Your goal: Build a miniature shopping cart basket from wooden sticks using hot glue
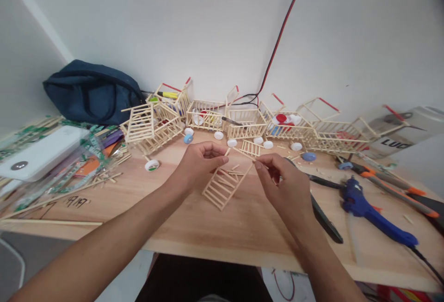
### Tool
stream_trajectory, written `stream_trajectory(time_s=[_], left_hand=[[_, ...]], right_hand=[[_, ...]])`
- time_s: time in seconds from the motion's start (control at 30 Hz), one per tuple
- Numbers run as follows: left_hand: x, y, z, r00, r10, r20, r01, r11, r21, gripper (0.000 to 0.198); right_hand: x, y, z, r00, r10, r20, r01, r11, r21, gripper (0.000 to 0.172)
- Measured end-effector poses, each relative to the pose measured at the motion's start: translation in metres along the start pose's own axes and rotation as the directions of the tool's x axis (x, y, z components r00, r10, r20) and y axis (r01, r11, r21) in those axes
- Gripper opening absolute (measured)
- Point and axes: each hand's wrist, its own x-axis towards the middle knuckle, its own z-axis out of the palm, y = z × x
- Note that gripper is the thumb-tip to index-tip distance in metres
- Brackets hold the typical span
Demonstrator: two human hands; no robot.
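Observation:
Between my two hands is a small slatted frame of thin wooden sticks, tilted above the tabletop, its crossbars at the near end. My left hand is closed in a pinch at the upper end of its left side stick. The fingertips of my right hand pinch the upper right corner, where a slanting stick meets the side stick. Just behind it lies another slatted stick panel. Loose short sticks show behind and through the frame.
Several stick-built carts with bottle-cap wheels line the wall. To the right lie a blue glue gun, black-handled pliers and orange-grey pliers. On the left are a white power bank, stick bundles and a blue bag.

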Motion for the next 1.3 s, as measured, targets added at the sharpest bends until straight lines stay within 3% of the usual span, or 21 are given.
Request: stream_trajectory(time_s=[1.3], left_hand=[[-0.001, -0.001, 0.001, 0.998, 0.051, 0.021, -0.052, 0.998, 0.030, 0.020]], right_hand=[[-0.001, -0.006, -0.008, 0.999, -0.008, 0.046, 0.010, 1.000, -0.029, 0.012]])
